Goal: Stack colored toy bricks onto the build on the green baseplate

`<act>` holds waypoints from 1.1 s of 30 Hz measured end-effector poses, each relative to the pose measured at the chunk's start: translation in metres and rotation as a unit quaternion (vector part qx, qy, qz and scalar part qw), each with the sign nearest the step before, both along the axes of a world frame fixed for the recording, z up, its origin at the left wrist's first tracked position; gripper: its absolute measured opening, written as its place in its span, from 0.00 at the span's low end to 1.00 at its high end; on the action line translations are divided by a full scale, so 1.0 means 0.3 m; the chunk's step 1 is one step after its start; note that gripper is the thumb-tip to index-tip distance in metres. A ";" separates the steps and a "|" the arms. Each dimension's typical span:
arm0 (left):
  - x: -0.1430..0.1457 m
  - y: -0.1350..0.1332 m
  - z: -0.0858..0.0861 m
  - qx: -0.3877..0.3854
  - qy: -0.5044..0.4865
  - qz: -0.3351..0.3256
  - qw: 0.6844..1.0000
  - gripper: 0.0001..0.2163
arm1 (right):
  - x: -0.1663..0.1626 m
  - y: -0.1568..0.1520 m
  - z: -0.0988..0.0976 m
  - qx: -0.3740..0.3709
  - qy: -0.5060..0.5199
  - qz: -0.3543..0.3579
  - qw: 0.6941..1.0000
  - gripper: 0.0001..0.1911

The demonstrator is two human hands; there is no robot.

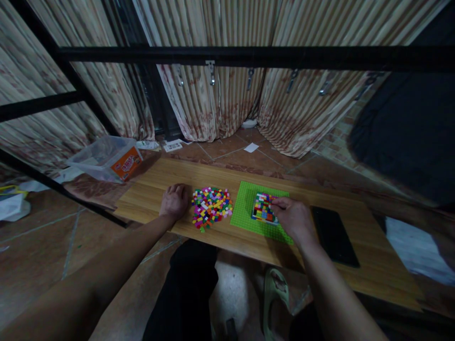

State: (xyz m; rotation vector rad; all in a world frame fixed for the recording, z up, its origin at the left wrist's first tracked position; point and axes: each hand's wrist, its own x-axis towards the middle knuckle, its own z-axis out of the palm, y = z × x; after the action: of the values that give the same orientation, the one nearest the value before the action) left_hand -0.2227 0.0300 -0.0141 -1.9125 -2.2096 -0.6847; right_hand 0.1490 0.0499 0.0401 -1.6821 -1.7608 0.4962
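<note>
My left hand (174, 201) rests on the wooden table with its fingers curled under, just left of a pile of small multicoloured toy bricks (212, 206). Nothing shows in it. Right of the pile lies a green studded baseplate (243, 208). On the plate stands a low, box-like brick build (263, 208) with pale walls and a patchwork of coloured bricks on top. My right hand (294, 217) reaches over the build's right side, thumb and fingers pinched together at its top. Whatever is between those fingertips is too small or hidden to make out.
A black tablet or large phone (336, 236) lies on the table (380, 255) right of the baseplate. Beyond the left end sits a clear plastic bin (103, 158) with an orange label. A black metal bar (227, 54) with hooks crosses ahead, before striped curtains (220, 104).
</note>
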 end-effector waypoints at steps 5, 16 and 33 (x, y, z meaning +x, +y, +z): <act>-0.003 0.002 -0.005 -0.002 0.008 0.005 1.000 0.16 | -0.005 0.005 -0.004 -0.006 0.021 -0.033 0.999 0.06; 0.000 0.002 -0.003 -0.001 0.004 0.000 1.000 0.15 | 0.006 0.028 -0.041 -0.018 0.073 -0.057 0.996 0.07; 0.003 -0.003 0.005 -0.006 0.011 0.009 1.000 0.15 | -0.018 -0.003 0.012 -0.021 0.017 -0.072 0.997 0.06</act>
State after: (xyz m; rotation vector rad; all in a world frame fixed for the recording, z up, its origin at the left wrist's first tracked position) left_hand -0.2219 0.0290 -0.0125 -1.8956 -2.2200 -0.6460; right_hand 0.1437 0.0489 0.0438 -1.8039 -1.6001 0.4974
